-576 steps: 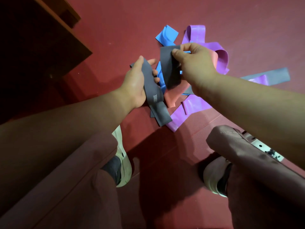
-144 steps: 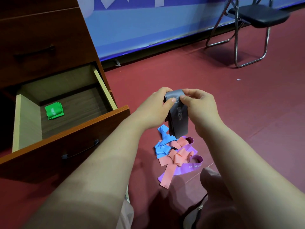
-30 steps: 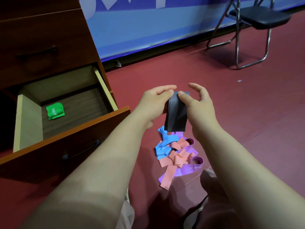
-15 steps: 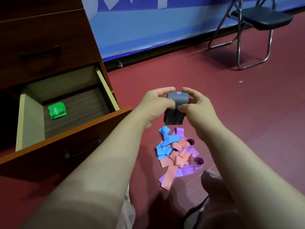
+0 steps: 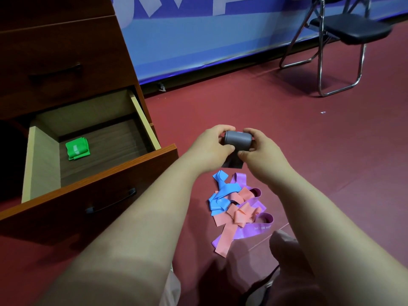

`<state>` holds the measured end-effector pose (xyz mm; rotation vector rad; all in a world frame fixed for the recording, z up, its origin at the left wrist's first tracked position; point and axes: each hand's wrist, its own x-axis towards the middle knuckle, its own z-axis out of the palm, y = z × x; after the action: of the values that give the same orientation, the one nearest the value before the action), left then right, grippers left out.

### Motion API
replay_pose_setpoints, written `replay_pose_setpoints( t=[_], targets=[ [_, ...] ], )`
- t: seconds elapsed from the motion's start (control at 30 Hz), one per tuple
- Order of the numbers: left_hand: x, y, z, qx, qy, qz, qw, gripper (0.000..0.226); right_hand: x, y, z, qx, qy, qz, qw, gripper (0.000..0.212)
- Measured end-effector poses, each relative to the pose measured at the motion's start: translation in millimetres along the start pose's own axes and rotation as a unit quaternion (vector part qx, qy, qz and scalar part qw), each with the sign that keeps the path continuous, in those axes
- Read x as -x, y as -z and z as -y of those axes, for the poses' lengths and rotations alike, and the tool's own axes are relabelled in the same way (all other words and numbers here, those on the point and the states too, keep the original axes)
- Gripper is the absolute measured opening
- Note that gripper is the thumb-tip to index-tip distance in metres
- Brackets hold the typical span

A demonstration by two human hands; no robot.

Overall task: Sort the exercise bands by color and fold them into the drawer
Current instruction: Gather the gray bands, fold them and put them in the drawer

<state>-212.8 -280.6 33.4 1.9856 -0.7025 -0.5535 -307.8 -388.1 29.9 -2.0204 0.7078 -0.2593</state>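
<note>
A dark red floor (image 5: 320, 151) fills most of the frame. Along the top runs a blue wall panel (image 5: 220, 45), perhaps a banner, its pale lettering cut off. At the upper right stands a folding chair (image 5: 346, 29), black seat on a metal frame. A dark wooden cabinet (image 5: 66, 47) occupies the upper left, its lower drawer (image 5: 132, 173) pulled open.

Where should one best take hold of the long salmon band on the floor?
Probably the free tail of the salmon band, from above on the near side: it lies flat and sticks out of the heap, while the far end is tangled with the blue band and purple band.
</note>
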Motion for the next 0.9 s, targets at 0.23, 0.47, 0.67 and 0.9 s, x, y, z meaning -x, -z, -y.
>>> replay_pose_setpoints(
  t=[0.23, 0.47, 0.67, 0.9],
  targets=[
    [3.8, 1.0, 2.6, -0.063, -0.005, 0.044, 0.997, 0.029, 1.1, 1.3, -0.8, 0.034, -0.006, 0.01, 0.999, 0.037],
    [4.5, 1.1, 0.3, -0.075, -0.006, 0.034, 0.997, 0.027, -0.5, -0.7, -3.5, 0.064, 0.011, 0.011, 0.998, 0.035],
    [3.8, 3.2, -0.3, -0.055, 0.005, 0.05, 0.997, 0.028, -0.2, 2.9, 1.4, -0.04, -0.026, 0.018, 0.999, 0.026],
    [0.8, 6.5, 0.0, -0.022, 0.046, 0.041, 0.998, 0.04, -1.3, -0.5, 4.6, -0.154, -0.055, 0.041, 0.986, 0.024]
  ],
)
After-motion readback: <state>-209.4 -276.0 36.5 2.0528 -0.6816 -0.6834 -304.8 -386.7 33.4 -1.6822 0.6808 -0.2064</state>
